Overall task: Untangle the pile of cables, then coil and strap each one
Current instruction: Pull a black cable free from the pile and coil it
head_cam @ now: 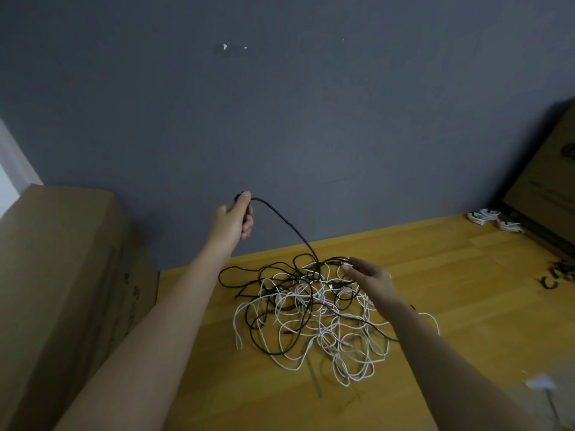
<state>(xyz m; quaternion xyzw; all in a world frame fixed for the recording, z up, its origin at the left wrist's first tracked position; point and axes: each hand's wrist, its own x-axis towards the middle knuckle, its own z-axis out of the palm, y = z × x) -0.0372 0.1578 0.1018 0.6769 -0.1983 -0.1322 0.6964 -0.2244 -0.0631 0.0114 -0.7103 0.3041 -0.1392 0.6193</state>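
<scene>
Grey wall (311, 104) filling the far side. Wooden floor (466, 306) spreading from the wall's foot toward the near right. Large cardboard box (62, 259) standing at the left, against the wall; a second cardboard box (547, 175) leaning at the far right edge.

Pile of cables (311, 312) lying on the floor mid-scene, white and black strands looped through one another. Black cable (286, 222) rising out of the far side of the pile, arcing up and left.

Left hand (233, 219) raised above the floor in front of the wall, left of the pile, fingers curled round the end of the black cable, thumb along the top. Right hand (370, 276) low over the far right part of the pile, fingers fairly straight and spread, fingertips at or just above the top strands; cannot tell whether touching, nothing gripped.

Coiled white cables (494, 218) lying at the far right by the leaning box. Dark cable bundles (557, 276) at the right edge, blurred. Small white object (539, 384) on the near right floor, too blurred to identify.
</scene>
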